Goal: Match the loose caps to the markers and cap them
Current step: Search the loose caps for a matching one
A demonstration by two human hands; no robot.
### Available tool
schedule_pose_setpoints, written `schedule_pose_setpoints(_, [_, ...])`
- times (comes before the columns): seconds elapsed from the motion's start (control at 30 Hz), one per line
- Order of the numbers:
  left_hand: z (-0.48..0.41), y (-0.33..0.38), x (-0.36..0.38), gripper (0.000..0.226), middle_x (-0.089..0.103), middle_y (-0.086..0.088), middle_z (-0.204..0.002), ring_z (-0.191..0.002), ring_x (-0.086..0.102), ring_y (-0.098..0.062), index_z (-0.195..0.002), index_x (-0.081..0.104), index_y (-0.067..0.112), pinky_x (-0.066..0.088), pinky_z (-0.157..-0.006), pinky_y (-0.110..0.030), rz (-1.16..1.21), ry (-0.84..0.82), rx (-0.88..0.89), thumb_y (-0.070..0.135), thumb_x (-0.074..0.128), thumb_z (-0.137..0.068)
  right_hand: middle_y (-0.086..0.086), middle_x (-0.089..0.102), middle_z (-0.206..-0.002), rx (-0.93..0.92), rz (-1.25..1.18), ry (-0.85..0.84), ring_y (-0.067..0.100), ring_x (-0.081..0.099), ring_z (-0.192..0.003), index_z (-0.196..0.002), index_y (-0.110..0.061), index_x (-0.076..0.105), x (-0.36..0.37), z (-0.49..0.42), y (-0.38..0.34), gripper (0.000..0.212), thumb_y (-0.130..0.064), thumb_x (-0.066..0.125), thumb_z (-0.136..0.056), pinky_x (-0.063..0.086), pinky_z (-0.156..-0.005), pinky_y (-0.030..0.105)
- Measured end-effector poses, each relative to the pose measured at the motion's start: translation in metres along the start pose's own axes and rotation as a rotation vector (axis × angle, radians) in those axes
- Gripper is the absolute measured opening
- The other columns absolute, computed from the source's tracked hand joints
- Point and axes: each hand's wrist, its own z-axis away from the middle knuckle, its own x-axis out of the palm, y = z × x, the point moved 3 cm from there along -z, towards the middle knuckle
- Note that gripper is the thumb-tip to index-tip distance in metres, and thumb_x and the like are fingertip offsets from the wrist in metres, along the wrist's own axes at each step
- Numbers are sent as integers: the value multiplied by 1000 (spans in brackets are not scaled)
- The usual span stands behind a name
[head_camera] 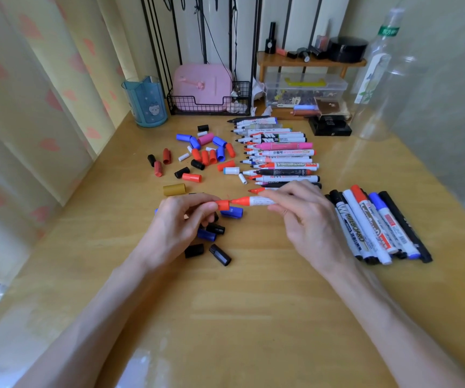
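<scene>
- Loose caps: red, blue, black, white and one pink, scattered on the wooden desk at 11 o'clock from the hands; no writing legible on them.
- Left hand: fingertips pinched narrow on a red cap, its open end facing 3 o'clock.
- Red marker: horizontal, tip pointing to 9 o'clock, just short of the cap mouth; small barrel print unreadable.
- Right hand: fingers closed around the marker's white barrel.
- Uncapped row at 12 o'clock: one barrel reads "WHITEBOARD"; other labels too small to read.
- Capped group at 3 o'clock: one label reads "WHITEBOARD".
</scene>
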Motion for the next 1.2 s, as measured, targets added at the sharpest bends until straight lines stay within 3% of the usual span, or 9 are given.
schedule_pose_setpoints(0.07, [0,-3,-5,17,71,12,-78,-73,66,-9,-109,78,17,48,-69,-15,29,22,-9,21,62,-103,2,65,-93,17,-10,18,20,58,-92,-120,-10,76,-4,0,7,45,17,70,-85,49,-87,21])
schedule_pose_setpoints(0.23, [0,0,-3,17,76,6,-85,-80,71,-19,-111,78,23,56,-74,-30,49,13,-1,27,66,-100,-2,66,-95,7,-20,-33,18,58,-92,-122,-14,76,1,2,2,39,6,73,-89,49,-84,32])
schedule_pose_setpoints(0.4, [4,4,11,18,75,19,-90,-85,72,-8,-114,78,23,48,-74,-12,39,-37,9,25,68,-99,-2,65,-96,-16,-52,-103,20,59,-92,-123,-13,75,10,3,-9,30,-5,71,-95,50,-82,37])
schedule_pose_setpoints(0.47, [5,4,13,20,74,20,-87,-84,71,-8,-115,78,22,48,-74,-11,43,-32,8,27,67,-98,-1,67,-97,-3,-60,-103,20,61,-94,-123,-13,75,12,5,-10,30,-5,71,-94,51,-82,39])
schedule_pose_setpoints(0.77, [5,3,15,17,74,11,-89,-83,69,-19,-113,79,22,55,-74,-30,13,15,41,25,68,-100,-3,69,-96,61,-95,-134,18,64,-87,-123,-13,75,14,4,-11,29,-4,69,-96,53,-79,34])
schedule_pose_setpoints(0.87, [1,3,20,16,71,14,-88,-80,67,-17,-114,75,25,53,-72,-29,11,-39,38,28,65,-101,-17,66,-92,88,-86,-157,12,62,-75,-111,-21,75,10,1,-14,16,-30,69,-99,51,-75,36])
schedule_pose_setpoints(0.93, [-2,5,24,18,70,20,-90,-79,65,-12,-117,73,25,49,-71,-23,-7,-36,63,30,64,-102,-21,64,-86,109,-24,-121,10,58,-68,-103,-26,72,5,-1,-17,19,-43,69,-98,50,-68,33])
schedule_pose_setpoints(1.07, [-10,6,30,32,72,13,-104,-81,65,-20,-133,63,32,54,-73,-32,-2,24,73,29,66,-101,-15,67,-89,185,31,-82,11,61,-72,-97,-28,69,-4,1,-11,17,-45,70,-95,52,-63,38])
schedule_pose_setpoints(1.2, [-18,16,39,44,64,13,-120,-107,65,-13,-141,58,28,49,-78,-21,-86,-12,146,30,68,-98,-13,62,-80,366,176,3,15,61,-74,-86,-26,70,-24,1,11,16,-40,76,-90,41,-59,32])
